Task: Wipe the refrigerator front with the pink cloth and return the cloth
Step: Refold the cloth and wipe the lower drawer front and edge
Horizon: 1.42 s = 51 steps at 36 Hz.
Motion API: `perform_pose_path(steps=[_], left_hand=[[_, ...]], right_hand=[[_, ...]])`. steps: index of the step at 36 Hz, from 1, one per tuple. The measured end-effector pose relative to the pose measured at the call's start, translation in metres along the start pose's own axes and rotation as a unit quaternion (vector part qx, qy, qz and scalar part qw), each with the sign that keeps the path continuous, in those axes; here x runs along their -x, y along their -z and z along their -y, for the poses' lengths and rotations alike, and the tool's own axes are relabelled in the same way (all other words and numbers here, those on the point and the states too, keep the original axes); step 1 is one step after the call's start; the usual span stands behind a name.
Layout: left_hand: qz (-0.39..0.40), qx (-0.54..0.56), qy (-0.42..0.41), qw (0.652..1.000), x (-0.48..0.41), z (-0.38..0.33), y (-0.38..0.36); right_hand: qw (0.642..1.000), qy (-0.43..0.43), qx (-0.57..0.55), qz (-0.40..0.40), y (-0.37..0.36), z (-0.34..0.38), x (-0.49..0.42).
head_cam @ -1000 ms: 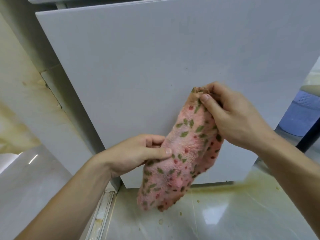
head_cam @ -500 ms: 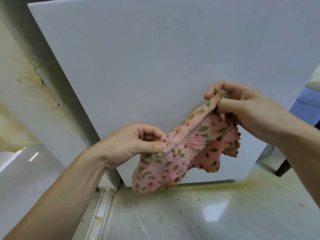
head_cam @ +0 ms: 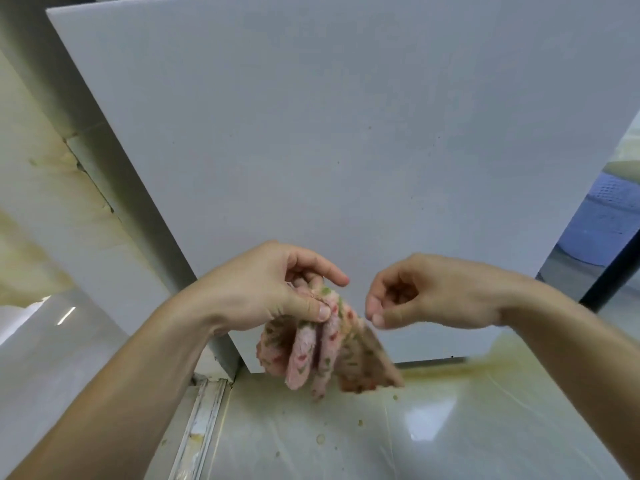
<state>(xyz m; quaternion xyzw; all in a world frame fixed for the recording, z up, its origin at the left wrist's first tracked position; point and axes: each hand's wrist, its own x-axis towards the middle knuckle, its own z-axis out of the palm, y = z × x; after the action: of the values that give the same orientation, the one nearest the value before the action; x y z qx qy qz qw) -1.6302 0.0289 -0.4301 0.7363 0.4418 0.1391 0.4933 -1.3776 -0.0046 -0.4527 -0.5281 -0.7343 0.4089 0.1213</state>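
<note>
**Pink cloth bunched in my left hand, low in front of the fridge**

My left hand (head_cam: 273,289) grips the pink cloth (head_cam: 325,355). My thumb (head_cam: 311,308) presses its gathered top against my curled fingers, and my forefinger reaches out over the bunch. The cloth hangs down from that pinch in several loose folds, fuzzy pink with green and red specks. Its right-hand fold is blurred.

My right hand (head_cam: 433,292) is just beside it at the same height, with the fingers curled in toward the palm and the thumb tip close to the upper right edge of the cloth. I cannot tell whether the thumb and forefinger touch or nip that edge, or hold nothing.

Both hands are low in front of the refrigerator door (head_cam: 346,133), a flat pale grey panel that fills most of the view. The hanging folds cover part of the door's bottom edge. I cannot tell if the cloth touches the panel.

Below lies a glossy pale floor (head_cam: 346,441), with small crumbs scattered on it and a yellowish stain (head_cam: 485,365) running along the foot of the fridge. A metal floor strip (head_cam: 199,420) runs down toward me from the fridge's lower left corner. To the left stands a cream wall (head_cam: 31,202) with brownish marks. Past the door's right edge a blue perforated container (head_cam: 602,233) shows.
</note>
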Motion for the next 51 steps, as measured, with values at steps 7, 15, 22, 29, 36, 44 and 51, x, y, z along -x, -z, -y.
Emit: perform_pose_path(steps=[7,15,22,29,36,44,51], left_hand=[[0.006,-0.043,0.018,0.999,0.0,0.001,-0.005],[0.003,0.087,0.036,0.996,0.0,0.003,0.002],[0.075,-0.004,0.083,0.994,0.005,0.006,0.003],[0.135,-0.039,0.093,0.986,0.004,0.008,0.005],[0.082,-0.089,0.045,0.992,-0.001,0.01,0.0],[0.083,-0.042,0.017,0.996,-0.001,0.012,0.001],[0.119,-0.07,0.03,0.99,0.0,0.013,0.004]], right_hand=[[0.999,0.018,-0.044,-0.024,-0.033,0.002,-0.011],[0.994,0.046,-0.085,-0.055,-0.048,-0.003,-0.032],[0.981,0.053,-0.183,-0.03,-0.002,-0.001,-0.016],[0.994,0.014,0.029,-0.105,0.015,0.015,-0.003],[0.979,-0.001,0.166,-0.117,0.019,0.036,0.004],[0.979,0.036,0.174,-0.103,0.033,0.035,0.013],[0.962,0.048,0.227,-0.146,0.036,0.035,0.011]])
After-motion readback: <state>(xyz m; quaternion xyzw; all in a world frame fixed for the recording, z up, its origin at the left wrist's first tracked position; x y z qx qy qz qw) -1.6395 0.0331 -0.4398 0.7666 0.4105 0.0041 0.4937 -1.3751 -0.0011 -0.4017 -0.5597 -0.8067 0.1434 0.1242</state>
